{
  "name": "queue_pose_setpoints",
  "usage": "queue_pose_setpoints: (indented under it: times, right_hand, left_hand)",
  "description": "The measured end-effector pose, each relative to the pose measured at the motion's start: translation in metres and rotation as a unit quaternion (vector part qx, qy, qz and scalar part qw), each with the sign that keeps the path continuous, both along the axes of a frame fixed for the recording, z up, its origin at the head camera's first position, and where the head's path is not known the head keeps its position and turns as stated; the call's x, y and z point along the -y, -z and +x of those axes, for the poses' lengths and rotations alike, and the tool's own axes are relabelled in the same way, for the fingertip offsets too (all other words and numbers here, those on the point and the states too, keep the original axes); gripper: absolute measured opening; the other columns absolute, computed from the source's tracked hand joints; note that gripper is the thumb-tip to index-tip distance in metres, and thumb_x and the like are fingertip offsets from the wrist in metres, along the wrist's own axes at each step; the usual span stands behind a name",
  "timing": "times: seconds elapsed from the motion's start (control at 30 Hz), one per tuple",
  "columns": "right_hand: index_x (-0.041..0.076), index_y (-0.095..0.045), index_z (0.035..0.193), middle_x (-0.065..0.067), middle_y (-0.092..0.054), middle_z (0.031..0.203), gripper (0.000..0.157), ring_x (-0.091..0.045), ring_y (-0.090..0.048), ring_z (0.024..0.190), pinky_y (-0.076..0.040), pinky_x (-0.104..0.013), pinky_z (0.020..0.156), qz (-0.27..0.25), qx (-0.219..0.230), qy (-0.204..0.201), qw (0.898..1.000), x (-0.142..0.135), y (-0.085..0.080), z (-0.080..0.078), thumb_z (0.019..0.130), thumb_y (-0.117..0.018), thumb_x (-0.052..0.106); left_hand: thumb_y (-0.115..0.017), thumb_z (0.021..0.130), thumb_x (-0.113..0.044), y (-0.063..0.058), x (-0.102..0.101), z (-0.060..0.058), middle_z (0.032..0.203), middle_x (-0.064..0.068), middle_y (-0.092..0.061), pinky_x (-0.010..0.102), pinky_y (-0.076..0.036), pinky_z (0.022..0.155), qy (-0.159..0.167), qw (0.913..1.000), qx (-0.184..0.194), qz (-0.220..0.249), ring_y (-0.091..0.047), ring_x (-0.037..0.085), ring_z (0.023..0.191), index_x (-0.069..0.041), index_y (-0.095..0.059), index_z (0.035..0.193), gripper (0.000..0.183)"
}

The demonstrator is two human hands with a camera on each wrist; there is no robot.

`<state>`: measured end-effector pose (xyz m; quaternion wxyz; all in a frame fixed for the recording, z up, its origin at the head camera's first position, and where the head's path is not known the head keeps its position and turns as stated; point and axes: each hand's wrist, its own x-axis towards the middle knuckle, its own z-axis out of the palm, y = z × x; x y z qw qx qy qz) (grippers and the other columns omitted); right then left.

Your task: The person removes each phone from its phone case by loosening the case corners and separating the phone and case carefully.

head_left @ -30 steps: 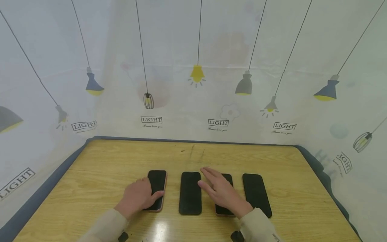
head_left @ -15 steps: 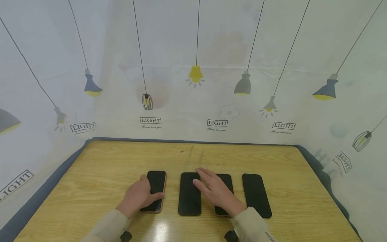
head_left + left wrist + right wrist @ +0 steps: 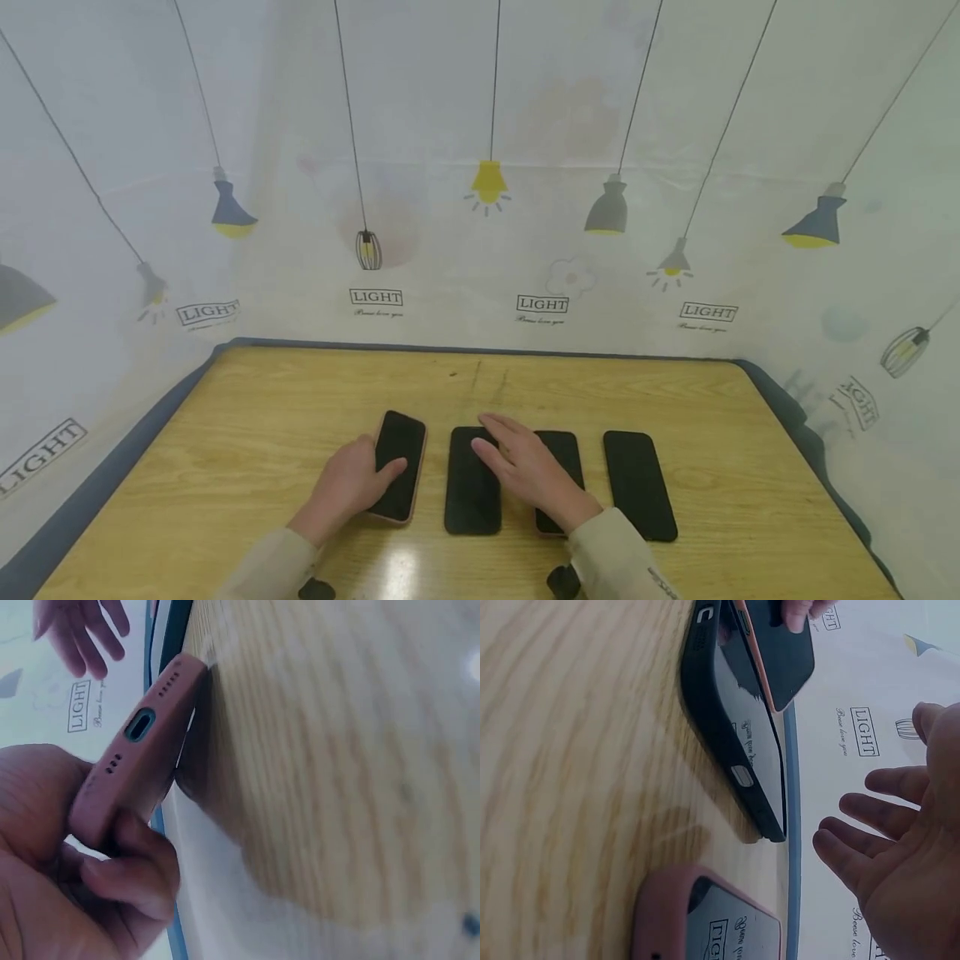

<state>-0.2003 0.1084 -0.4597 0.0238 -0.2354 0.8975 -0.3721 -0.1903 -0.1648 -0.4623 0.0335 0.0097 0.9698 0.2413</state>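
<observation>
Found left hand (image 3: 348, 483) clamped on pink-cased phone (image 3: 402, 487), thumb laid over the dark screen, other fingers curled round the side and underside. Located this phone at the left end of a row of four, held tilted over the tabletop (image 3: 285, 400) with its left side raised; could not confirm contact of the low edge with the wood.

Noted right hand (image 3: 536, 471) palm down, fingers extended and slightly parted, poised over dark-cased phone (image 3: 472, 496) and third phone (image 3: 564, 450); in the right wrist view, saw fingertips apart from both. Observed forearms in pale sleeves (image 3: 615, 550) reaching inward from the near side.

Checked the cases. Found pink case (image 3: 131, 761) fitted round the held phone, with port cutout and small holes along the bottom end. Saw black case (image 3: 720, 727) enclosing its neighbour, and pink rim (image 3: 660, 907) round the third. Recorded dark fourth phone (image 3: 639, 487) lying flat at the right end, slightly slanted.
</observation>
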Motion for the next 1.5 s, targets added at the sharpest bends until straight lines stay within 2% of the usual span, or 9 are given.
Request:
queue_pose_setpoints:
  times: [0.2, 0.33, 0.53, 0.7, 0.8, 0.93, 1.03, 1.23, 1.5]
  right_hand:
    - [0.003, -0.046, 0.154, -0.02, -0.046, 0.157, 0.058, -0.038, -0.041, 0.147, -0.033, -0.056, 0.119, -0.008, 0.003, -0.005, 1.0, 0.004, -0.001, -0.002, 0.11, -0.046, 0.042]
    - [0.003, -0.047, 0.153, -0.02, -0.048, 0.156, 0.059, -0.038, -0.042, 0.146, -0.034, -0.057, 0.118, -0.008, 0.002, -0.002, 1.0, 0.007, 0.0, -0.004, 0.11, -0.045, 0.043]
    - [0.0, -0.048, 0.151, -0.023, -0.049, 0.154, 0.057, -0.04, -0.044, 0.144, -0.035, -0.057, 0.118, -0.015, 0.014, 0.009, 1.0, 0.011, 0.0, -0.009, 0.111, -0.046, 0.04]
    - [-0.001, -0.059, 0.142, -0.021, -0.063, 0.138, 0.05, -0.038, -0.061, 0.126, -0.05, -0.054, 0.104, -0.059, 0.028, 0.043, 0.997, 0.017, -0.004, -0.016, 0.111, -0.047, 0.036]
    - [0.002, -0.067, 0.126, -0.018, -0.072, 0.119, 0.041, -0.033, -0.07, 0.106, -0.058, -0.049, 0.09, -0.119, 0.064, 0.067, 0.989, 0.021, -0.006, -0.02, 0.111, -0.047, 0.035]
    - [0.002, -0.068, 0.103, -0.015, -0.072, 0.09, 0.034, -0.028, -0.071, 0.078, -0.061, -0.046, 0.073, -0.2, 0.1, 0.089, 0.971, 0.023, -0.01, -0.021, 0.111, -0.048, 0.028]
    - [0.0, -0.068, 0.099, -0.014, -0.07, 0.081, 0.032, -0.027, -0.069, 0.07, -0.061, -0.047, 0.068, -0.224, 0.097, 0.092, 0.965, 0.022, -0.014, -0.021, 0.111, -0.049, 0.022]
    - [-0.003, -0.07, 0.106, -0.012, -0.068, 0.076, 0.025, -0.029, -0.07, 0.066, -0.061, -0.049, 0.065, -0.206, 0.066, 0.076, 0.973, 0.018, -0.017, -0.023, 0.11, -0.049, 0.009]
    - [-0.007, -0.067, 0.12, -0.009, -0.066, 0.071, 0.025, -0.02, -0.067, 0.059, -0.054, -0.024, 0.055, -0.083, -0.035, 0.053, 0.995, 0.025, -0.028, -0.021, 0.107, -0.047, -0.001]
  left_hand:
    - [-0.057, 0.106, -0.02, -0.003, -0.007, 0.002, 0.079, 0.011, -0.059, 0.033, -0.051, 0.055, -0.004, 0.9976, -0.014, 0.068, -0.058, 0.019, 0.065, 0.009, -0.056, 0.105, 0.029]
    - [-0.053, 0.108, -0.019, -0.006, -0.011, 0.005, 0.074, 0.009, -0.055, 0.034, -0.047, 0.055, 0.0, 0.9968, -0.038, 0.071, -0.053, 0.02, 0.065, 0.002, -0.053, 0.094, 0.025]
    - [-0.05, 0.11, -0.019, -0.015, -0.019, 0.011, 0.075, 0.007, -0.055, 0.033, -0.045, 0.057, 0.007, 0.991, -0.064, 0.117, -0.053, 0.02, 0.066, 0.0, -0.054, 0.095, 0.024]
    - [-0.051, 0.109, -0.017, -0.021, -0.032, 0.016, 0.077, 0.007, -0.055, 0.033, -0.046, 0.059, 0.027, 0.9814, -0.072, 0.176, -0.053, 0.019, 0.068, -0.001, -0.054, 0.098, 0.02]
    - [-0.052, 0.109, -0.016, -0.022, -0.04, 0.018, 0.078, 0.007, -0.057, 0.033, -0.048, 0.061, 0.038, 0.9751, -0.08, 0.203, -0.055, 0.017, 0.069, -0.002, -0.055, 0.098, 0.017]
    - [-0.054, 0.108, -0.016, -0.021, -0.047, 0.02, 0.081, 0.008, -0.063, 0.034, -0.052, 0.062, 0.054, 0.9686, -0.102, 0.22, -0.061, 0.017, 0.071, -0.003, -0.055, 0.1, 0.015]
    - [-0.054, 0.108, -0.015, -0.022, -0.049, 0.021, 0.083, 0.009, -0.065, 0.035, -0.054, 0.064, 0.064, 0.9666, -0.107, 0.224, -0.064, 0.017, 0.074, -0.004, -0.056, 0.101, 0.014]
    - [-0.053, 0.108, -0.014, -0.021, -0.051, 0.022, 0.085, 0.009, -0.067, 0.031, -0.056, 0.063, 0.072, 0.9661, -0.093, 0.23, -0.067, 0.016, 0.076, -0.004, -0.056, 0.103, 0.012]
    - [-0.055, 0.107, -0.014, -0.021, -0.053, 0.024, 0.079, 0.008, -0.066, 0.029, -0.053, 0.059, 0.085, 0.9658, -0.133, 0.206, -0.066, 0.016, 0.07, -0.003, -0.056, 0.101, 0.013]
